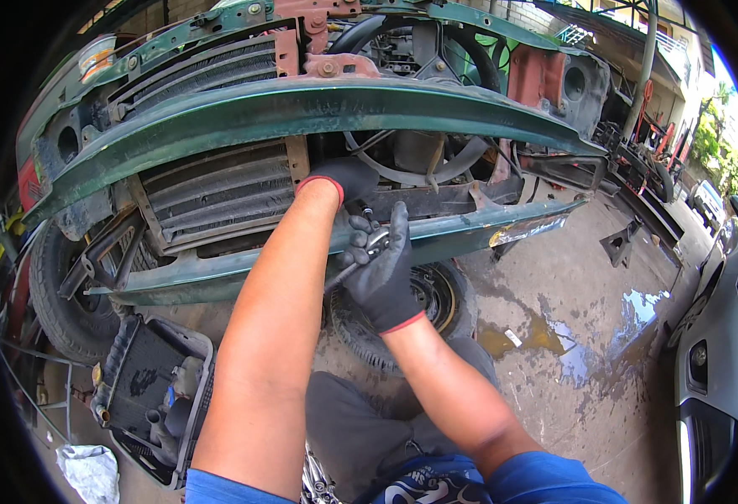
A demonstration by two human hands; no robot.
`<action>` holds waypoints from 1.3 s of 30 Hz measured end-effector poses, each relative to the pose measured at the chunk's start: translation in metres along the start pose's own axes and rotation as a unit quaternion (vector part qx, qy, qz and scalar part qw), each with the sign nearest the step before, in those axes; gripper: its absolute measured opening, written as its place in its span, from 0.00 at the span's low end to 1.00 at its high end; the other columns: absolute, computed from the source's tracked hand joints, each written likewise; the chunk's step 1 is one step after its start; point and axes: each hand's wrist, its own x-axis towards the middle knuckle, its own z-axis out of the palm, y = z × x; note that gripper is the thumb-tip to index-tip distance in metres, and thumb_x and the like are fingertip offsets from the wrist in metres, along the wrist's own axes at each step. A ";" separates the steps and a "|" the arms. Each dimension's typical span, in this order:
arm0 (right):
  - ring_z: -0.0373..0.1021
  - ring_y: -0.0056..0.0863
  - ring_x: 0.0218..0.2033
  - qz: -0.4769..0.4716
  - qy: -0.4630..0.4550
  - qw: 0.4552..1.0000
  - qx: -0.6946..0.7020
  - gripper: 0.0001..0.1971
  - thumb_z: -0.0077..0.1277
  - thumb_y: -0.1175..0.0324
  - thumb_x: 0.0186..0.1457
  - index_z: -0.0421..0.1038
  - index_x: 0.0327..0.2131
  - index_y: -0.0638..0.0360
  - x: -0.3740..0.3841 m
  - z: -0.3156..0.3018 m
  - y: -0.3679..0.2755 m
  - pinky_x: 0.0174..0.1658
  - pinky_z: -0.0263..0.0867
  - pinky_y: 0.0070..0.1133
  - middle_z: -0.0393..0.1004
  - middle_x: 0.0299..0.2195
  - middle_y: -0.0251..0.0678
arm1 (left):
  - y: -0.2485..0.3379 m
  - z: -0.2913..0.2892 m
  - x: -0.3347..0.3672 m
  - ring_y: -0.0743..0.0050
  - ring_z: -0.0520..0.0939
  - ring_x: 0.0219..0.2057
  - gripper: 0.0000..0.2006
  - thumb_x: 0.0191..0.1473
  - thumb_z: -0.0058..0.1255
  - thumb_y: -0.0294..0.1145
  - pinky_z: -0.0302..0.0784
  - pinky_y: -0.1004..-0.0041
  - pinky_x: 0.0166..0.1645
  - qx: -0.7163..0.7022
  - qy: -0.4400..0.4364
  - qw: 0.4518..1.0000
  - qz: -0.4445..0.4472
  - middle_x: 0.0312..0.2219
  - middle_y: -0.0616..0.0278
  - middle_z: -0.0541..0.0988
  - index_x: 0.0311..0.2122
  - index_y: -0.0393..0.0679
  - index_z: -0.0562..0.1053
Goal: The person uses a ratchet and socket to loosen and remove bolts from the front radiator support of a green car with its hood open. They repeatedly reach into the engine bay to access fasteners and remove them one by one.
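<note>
Both my hands wear dark gloves with red cuffs, in the gap between the green upper beam (302,116) and the green lower crossmember (461,231) of a stripped car front. My left hand (345,178) reaches into the opening beside the radiator (217,193); its fingers are hidden in shadow. Just below it, my right hand (383,273) is closed around a shiny ratchet wrench (377,242), palm turned up, with the thumb pointing upward. The wrench's thin handle sticks out to the left of that hand. A dark socket end points up toward my left hand.
A tyre with its wheel (461,307) lies under the crossmember. At lower left stands a black crate (205,353) with a radiator and parts, near a white bag (89,472). Wet patches (570,353) mark the floor. A grey car (713,361) is at the right.
</note>
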 end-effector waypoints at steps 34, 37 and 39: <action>0.76 0.36 0.24 -0.232 -0.007 0.734 -0.639 0.22 0.56 0.50 0.52 0.76 0.30 0.64 -0.018 0.009 -0.047 0.31 0.71 0.30 0.78 0.26 0.44 | -0.005 0.002 0.013 0.49 0.80 0.52 0.21 0.56 0.41 0.40 0.71 0.65 0.56 0.035 0.010 0.999 0.002 0.52 0.45 0.78 0.49 0.42 0.79; 0.79 0.45 0.36 -0.256 -0.098 0.458 -0.846 0.18 0.57 0.56 0.45 0.80 0.32 0.62 -0.009 0.025 -0.072 0.41 0.74 0.36 0.80 0.31 0.49 | -0.004 0.002 0.012 0.49 0.79 0.53 0.21 0.56 0.41 0.39 0.71 0.64 0.57 0.033 0.004 0.999 -0.009 0.52 0.45 0.78 0.50 0.42 0.78; 0.79 0.43 0.40 -0.231 -0.160 0.359 -0.890 0.16 0.55 0.59 0.46 0.81 0.35 0.59 0.000 0.033 -0.077 0.44 0.74 0.35 0.81 0.36 0.48 | -0.004 0.003 0.009 0.49 0.79 0.53 0.21 0.56 0.42 0.39 0.71 0.64 0.57 0.065 -0.006 0.997 0.031 0.52 0.45 0.78 0.50 0.42 0.78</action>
